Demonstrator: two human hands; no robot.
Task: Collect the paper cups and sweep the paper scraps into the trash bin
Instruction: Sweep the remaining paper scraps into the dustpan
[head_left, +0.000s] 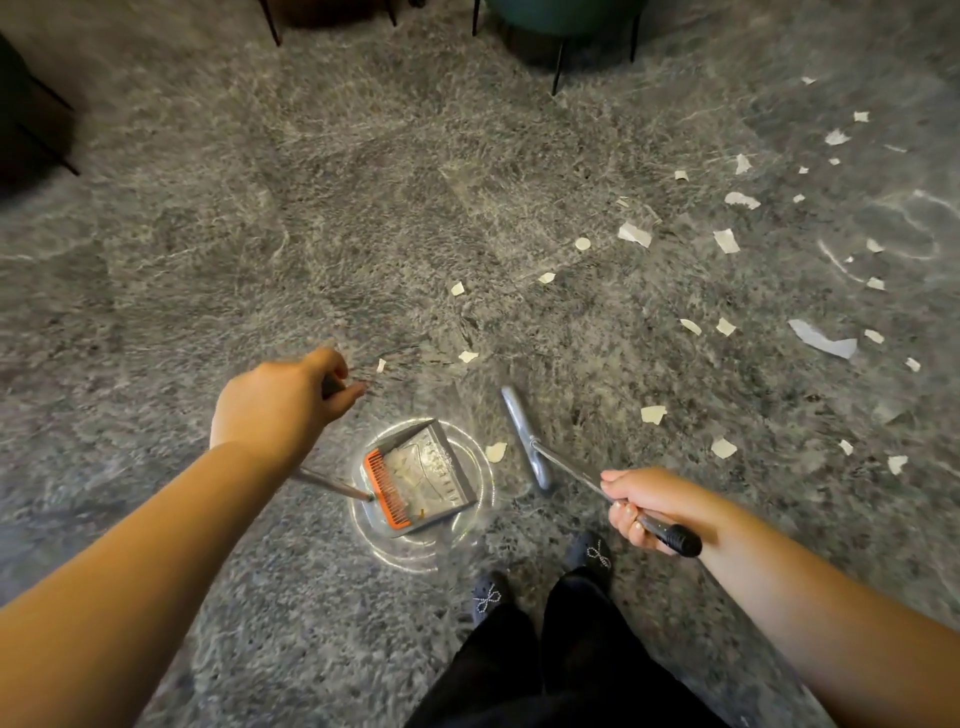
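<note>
Paper scraps (635, 234) on floor, dustpan (421, 478) (left hand (275, 402)), broom (524, 436) (right hand (649, 506))

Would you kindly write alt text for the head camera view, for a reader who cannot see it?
A person's left hand holds a long-handled dustpan on grey stone floor, while the right hand grips a broom beside it. White paper scraps lie scattered ahead, to the right.

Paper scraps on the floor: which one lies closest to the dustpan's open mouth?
The rounded scrap between the dustpan and the broom head; every other loose scrap lies farther up or farther right.
</note>
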